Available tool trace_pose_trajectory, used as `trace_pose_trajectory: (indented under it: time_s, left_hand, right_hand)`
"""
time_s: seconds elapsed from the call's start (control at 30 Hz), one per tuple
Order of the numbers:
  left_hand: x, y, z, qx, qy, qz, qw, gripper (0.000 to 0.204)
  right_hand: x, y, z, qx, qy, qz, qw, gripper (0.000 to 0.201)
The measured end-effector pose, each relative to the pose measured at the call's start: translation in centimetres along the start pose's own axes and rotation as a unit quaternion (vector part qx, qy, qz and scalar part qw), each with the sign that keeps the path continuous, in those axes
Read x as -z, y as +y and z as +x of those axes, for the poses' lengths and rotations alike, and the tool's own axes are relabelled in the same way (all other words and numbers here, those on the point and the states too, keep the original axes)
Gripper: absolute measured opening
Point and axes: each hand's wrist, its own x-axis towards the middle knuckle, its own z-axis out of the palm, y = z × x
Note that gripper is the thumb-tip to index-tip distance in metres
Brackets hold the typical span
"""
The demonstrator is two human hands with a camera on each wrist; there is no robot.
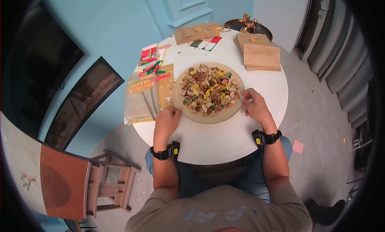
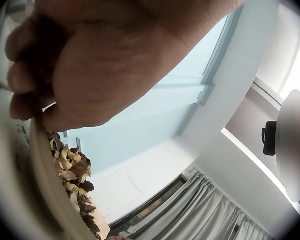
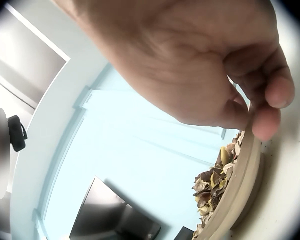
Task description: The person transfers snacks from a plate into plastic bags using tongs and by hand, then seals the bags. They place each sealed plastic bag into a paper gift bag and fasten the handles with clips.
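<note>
A round wooden tray (image 1: 208, 119) on the white table is filled with dried flowers and leaves (image 1: 210, 89) in brown, cream, yellow and green. The left hand (image 1: 168, 119) pinches the tray's near-left rim; in the left wrist view its thumb and curled fingers (image 2: 23, 80) meet at the rim (image 2: 45, 170). On the right side the right hand (image 1: 256, 106) pinches the rim, and the right wrist view shows thumb and fingertips (image 3: 266, 122) on either side of that rim (image 3: 235, 195).
Paper bags (image 1: 262, 57) lie at the back right, more bags (image 1: 195, 33) at the back. A printed card (image 1: 206, 44) lies behind the tray. Left of it are plastic packets (image 1: 138, 101), tweezers (image 1: 149, 104) and red and green strips (image 1: 150, 69). A wooden chair (image 1: 114, 184) stands at left.
</note>
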Motion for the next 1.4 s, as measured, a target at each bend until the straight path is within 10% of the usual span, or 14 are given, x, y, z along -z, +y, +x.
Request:
trace_pose_trajectory:
  time_s: [0.43, 0.87, 1.4]
  left_hand:
    - [0.4, 0.8, -0.4, -0.014, 0.013, 0.042, 0.999, 0.039]
    - [4.8, -0.3, -1.1, 0.151, 0.136, 0.182, 0.962, 0.050]
    - [4.4, -3.0, -0.6, 0.191, 0.072, 0.216, 0.955, 0.050]
  right_hand:
    - [0.5, 0.3, 0.5, 0.014, -0.008, -0.036, 0.999, 0.018]
    - [2.6, -1.3, 0.4, 0.004, 0.055, 0.071, 0.996, 0.021]
    - [2.7, -1.5, 0.2, 0.005, 0.030, 0.122, 0.992, 0.022]
